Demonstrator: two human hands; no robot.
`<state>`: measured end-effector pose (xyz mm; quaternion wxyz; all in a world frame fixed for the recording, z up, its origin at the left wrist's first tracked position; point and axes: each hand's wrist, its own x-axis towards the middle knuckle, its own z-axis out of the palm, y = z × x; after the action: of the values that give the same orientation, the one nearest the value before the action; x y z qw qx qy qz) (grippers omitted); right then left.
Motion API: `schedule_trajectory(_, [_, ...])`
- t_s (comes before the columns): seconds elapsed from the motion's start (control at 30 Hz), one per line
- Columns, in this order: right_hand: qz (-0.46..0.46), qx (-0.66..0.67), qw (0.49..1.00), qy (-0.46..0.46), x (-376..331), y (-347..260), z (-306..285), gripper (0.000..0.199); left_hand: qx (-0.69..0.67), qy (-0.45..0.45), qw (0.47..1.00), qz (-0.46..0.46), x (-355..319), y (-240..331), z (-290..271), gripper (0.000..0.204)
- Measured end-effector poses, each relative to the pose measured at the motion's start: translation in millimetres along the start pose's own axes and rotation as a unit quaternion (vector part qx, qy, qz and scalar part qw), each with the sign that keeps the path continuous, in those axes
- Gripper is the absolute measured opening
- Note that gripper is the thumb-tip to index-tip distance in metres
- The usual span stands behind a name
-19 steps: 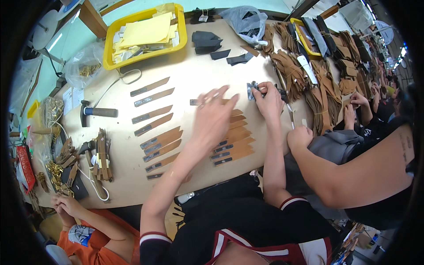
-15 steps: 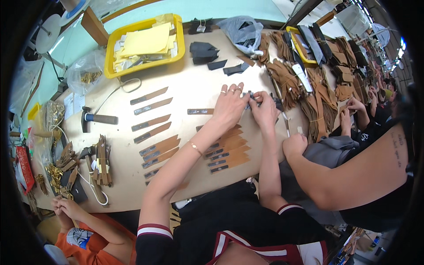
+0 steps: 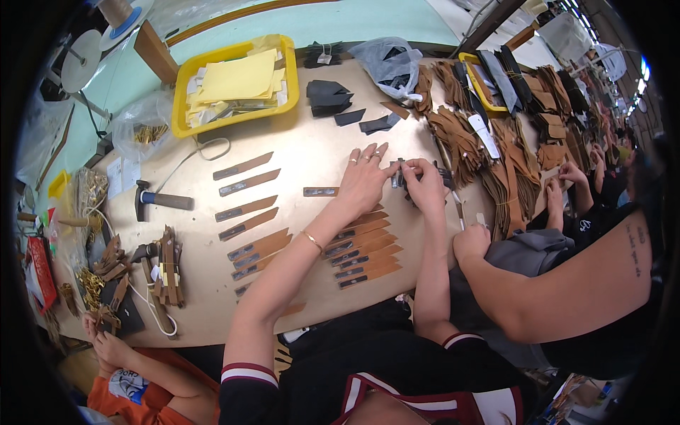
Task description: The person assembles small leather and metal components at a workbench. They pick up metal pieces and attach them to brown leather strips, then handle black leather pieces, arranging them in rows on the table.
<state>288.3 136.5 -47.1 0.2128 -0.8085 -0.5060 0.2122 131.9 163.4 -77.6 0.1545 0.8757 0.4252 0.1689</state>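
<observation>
The person's right hand [image 3: 425,190] pinches a small dark piece [image 3: 394,181] between thumb and forefinger, just above the tan surface [image 3: 304,145] or on it — which of the two cannot be told. The left hand [image 3: 363,180] comes up against the same piece with its thumb side, the other fingers stretched out and ringed; whether it grips the piece too cannot be made out. Right beside the right hand, on its outer side, lies a cluster of dark strips [image 3: 444,177], partly covered. Just left of the left hand a single brown strip [image 3: 321,191] with a dark patch lies crosswise, and nearer the person a fan of brown strips [image 3: 372,263] overlaps, dark patches toward the left. Farther left, a column of similar strips [image 3: 244,210] runs down the surface, its lower end hidden by the left forearm. Beyond that lies a hammer [image 3: 166,200] with a blue-collared handle. Toward the far edge stand a yellow tray [image 3: 183,131] of papers and a clear plastic bag [image 3: 389,60] — with brown leather bundles [image 3: 457,145] heaped to the right.
</observation>
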Motion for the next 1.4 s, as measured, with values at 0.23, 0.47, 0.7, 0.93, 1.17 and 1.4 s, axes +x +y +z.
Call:
schedule_trajectory(0.23, [-0.022,-0.033,0.997,0.07,5.1,-0.7,14.3,0.024,0.015,0.006,1.0,-0.002,-0.8,1.7,-0.4,0.053])
schedule_trajectory(0.47, [-0.093,0.223,0.967,0.081,0.1,29.8,10.9,0.021,-0.005,0.022,0.999,-0.027,2.1,4.9,4.9,0.049])
schedule_trajectory(0.7, [-0.158,0.337,0.928,0.032,-18.3,15.5,-6.1,0.014,-0.414,0.158,0.894,-0.066,11.4,10.2,-24.2,0.04])
schedule_trajectory(0.93, [-0.165,0.465,0.862,-0.116,-42.2,-5.6,-19.2,0.011,-0.569,0.009,0.818,-0.085,-4.0,18.2,-61.0,0.029])
schedule_trajectory(1.17, [-0.13,0.498,0.815,-0.266,-84.9,-37.0,-19.4,0.022,-0.552,0.105,0.801,-0.204,-80.2,17.8,-88.8,0.015])
schedule_trajectory(1.4, [-0.201,0.348,0.826,-0.396,-152.5,-93.1,13.9,0.016,-0.577,0.31,0.679,-0.332,-219.9,36.7,-97.0,0.013])
